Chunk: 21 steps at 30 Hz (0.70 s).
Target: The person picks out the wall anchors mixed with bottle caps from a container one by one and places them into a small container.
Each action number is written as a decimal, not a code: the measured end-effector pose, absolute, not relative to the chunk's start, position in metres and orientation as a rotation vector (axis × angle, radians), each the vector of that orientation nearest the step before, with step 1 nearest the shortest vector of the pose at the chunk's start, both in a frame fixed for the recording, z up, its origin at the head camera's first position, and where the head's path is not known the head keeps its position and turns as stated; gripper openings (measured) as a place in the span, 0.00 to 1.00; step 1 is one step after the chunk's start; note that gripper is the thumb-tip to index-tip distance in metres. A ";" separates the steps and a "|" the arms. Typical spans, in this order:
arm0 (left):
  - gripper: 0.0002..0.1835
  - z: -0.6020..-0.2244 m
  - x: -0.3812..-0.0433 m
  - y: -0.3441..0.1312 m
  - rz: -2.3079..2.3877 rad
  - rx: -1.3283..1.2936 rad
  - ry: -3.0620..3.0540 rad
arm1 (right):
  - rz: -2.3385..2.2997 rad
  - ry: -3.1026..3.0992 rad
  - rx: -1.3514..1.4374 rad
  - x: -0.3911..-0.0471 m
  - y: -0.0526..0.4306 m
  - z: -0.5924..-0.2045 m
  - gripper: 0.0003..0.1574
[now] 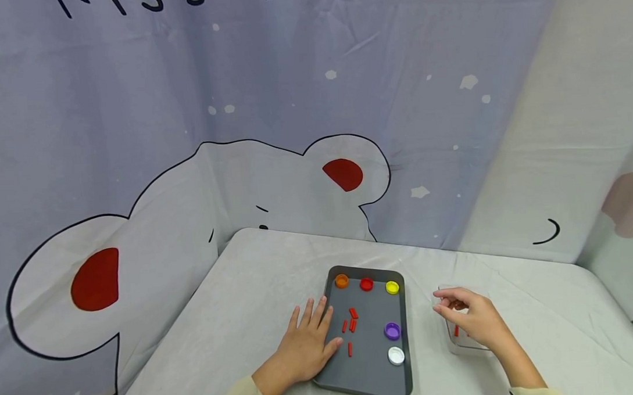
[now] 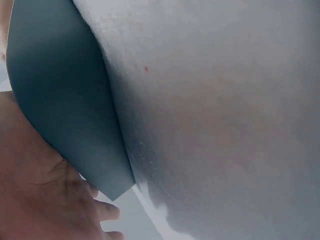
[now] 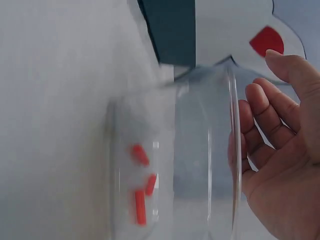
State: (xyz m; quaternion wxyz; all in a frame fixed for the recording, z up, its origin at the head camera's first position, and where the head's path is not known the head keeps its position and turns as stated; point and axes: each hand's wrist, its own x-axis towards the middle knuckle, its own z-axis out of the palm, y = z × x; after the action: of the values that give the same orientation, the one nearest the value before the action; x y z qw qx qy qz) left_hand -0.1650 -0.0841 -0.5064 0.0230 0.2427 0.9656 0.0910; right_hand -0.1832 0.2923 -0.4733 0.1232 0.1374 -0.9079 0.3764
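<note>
My left hand (image 1: pixel 305 346) rests with spread fingers across the left rim of a grey tray (image 1: pixel 372 376). Several small red sticks (image 1: pixel 350 349) lie in the middle of that tray. To its right, my right hand (image 1: pixel 475 317) hovers over a clear plastic box (image 1: pixel 460 349), thumb and fingers bent and apart. Nothing shows between them. In the right wrist view the hand (image 3: pixel 280 145) is at the box's open rim, and a few red sticks (image 3: pixel 140 206) are seen through the clear wall. The left wrist view shows the palm (image 2: pixel 45 195) under the tray's side (image 2: pixel 65 90).
Along the tray's far end sit an orange cap (image 1: pixel 341 281), a red cap (image 1: pixel 366 284) and a yellow cap (image 1: pixel 392 287). A purple cap (image 1: pixel 392 331) and a white cap (image 1: pixel 396 356) lie at its right side. White cloth (image 1: pixel 267 280) covers the table; a printed curtain (image 1: pixel 271 94) hangs behind.
</note>
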 end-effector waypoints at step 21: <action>0.39 -0.511 -0.166 -0.085 0.300 0.762 2.990 | 1.232 -2.556 0.835 -0.182 0.204 -0.484 0.14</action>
State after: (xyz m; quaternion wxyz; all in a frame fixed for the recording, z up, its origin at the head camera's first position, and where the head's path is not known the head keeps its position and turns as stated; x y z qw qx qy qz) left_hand -0.1658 -0.0848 -0.5115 0.0206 0.2456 0.9643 0.0968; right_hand -0.1824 0.2037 -0.4843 0.0919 0.2812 -0.8604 0.4149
